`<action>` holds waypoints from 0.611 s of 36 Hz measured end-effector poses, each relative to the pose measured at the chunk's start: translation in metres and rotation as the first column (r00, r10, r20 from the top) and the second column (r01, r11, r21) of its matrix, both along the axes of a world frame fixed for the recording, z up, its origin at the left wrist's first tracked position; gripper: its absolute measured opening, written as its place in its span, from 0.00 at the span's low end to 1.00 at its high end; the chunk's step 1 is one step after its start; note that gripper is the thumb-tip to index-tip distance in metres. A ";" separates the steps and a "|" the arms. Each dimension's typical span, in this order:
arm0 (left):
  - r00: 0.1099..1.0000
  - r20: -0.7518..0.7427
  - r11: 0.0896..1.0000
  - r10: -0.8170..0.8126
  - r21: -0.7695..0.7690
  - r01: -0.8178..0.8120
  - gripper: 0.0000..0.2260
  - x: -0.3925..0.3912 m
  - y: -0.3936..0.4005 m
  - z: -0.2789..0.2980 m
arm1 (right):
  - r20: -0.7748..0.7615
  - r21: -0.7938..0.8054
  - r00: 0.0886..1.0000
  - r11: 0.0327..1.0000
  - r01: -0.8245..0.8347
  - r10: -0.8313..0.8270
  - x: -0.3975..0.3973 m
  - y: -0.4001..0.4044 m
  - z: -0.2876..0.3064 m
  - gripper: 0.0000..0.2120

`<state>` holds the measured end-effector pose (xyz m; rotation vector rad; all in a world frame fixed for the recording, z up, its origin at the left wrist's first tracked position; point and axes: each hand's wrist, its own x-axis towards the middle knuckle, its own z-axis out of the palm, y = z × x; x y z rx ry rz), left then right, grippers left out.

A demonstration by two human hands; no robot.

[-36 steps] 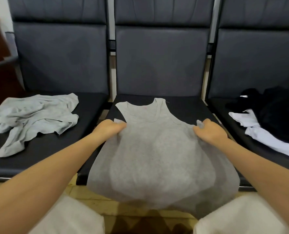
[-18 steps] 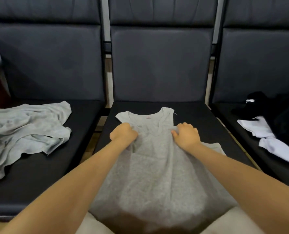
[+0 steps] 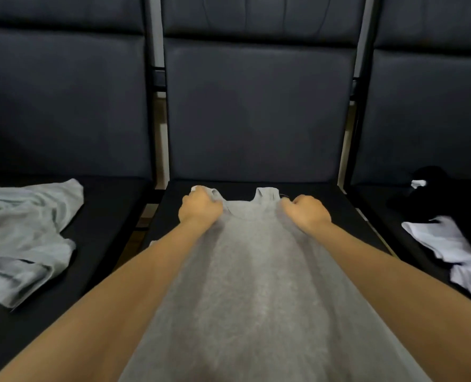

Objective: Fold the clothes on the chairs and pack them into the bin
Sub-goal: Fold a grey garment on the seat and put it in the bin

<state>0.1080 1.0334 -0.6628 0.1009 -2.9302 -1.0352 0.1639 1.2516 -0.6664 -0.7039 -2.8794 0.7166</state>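
Head view shows us a grey tank top [image 3: 256,285] spread along the middle chair seat [image 3: 328,197], and we grip it near its shoulder straps, our left hand [image 3: 200,209] curled on the left strap and our right hand [image 3: 307,212] curled on the right one. Left of our left hand lies a crumpled grey garment [image 3: 27,238]; right of our right hand lie black clothes [image 3: 449,197] and a white garment [image 3: 449,249].
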 end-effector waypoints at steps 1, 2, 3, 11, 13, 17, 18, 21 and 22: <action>0.999 -0.019 0.999 0.026 0.029 -0.025 0.21 -0.006 0.000 -0.003 | -0.029 -0.035 0.999 0.999 0.033 -0.034 -0.010 0.002 -0.001 0.23; 0.998 -0.038 0.996 0.054 0.068 -0.051 0.22 -0.011 0.000 -0.005 | -0.033 -0.037 0.998 0.998 0.056 -0.057 -0.018 0.003 -0.001 0.25; 0.995 -0.046 0.991 0.086 0.109 -0.081 0.23 -0.016 -0.002 -0.006 | -0.019 -0.008 0.998 0.998 0.062 -0.062 -0.024 0.003 0.000 0.27; 0.990 0.073 0.960 0.123 -0.262 -0.100 0.36 -0.057 -0.013 0.000 | -0.037 -0.044 0.992 0.992 -0.119 0.118 -0.050 -0.007 0.002 0.09; 0.993 0.106 0.964 0.042 -0.266 -0.012 0.29 -0.065 -0.016 -0.001 | -0.066 -0.141 0.993 0.984 -0.110 0.101 -0.052 -0.007 0.002 0.16; 0.999 0.052 0.968 -0.009 0.252 -0.004 0.14 -0.073 -0.016 0.011 | -0.236 -0.536 0.968 0.843 -0.055 -0.087 -0.054 -0.003 0.027 0.07; 0.998 0.056 0.901 0.008 0.432 -0.031 0.13 -0.072 -0.014 0.020 | -0.270 -0.614 0.951 0.788 -0.046 -0.154 -0.054 -0.003 0.037 0.04; 0.999 0.036 0.678 0.038 0.733 -0.052 0.11 -0.061 -0.010 0.056 | -0.350 -0.764 0.892 0.638 -0.096 -0.285 -0.046 -0.001 0.070 0.10; 0.999 0.009 0.623 0.043 0.781 -0.034 0.09 -0.053 -0.009 0.070 | -0.369 -0.796 0.878 0.592 -0.128 -0.306 -0.042 -0.001 0.081 0.10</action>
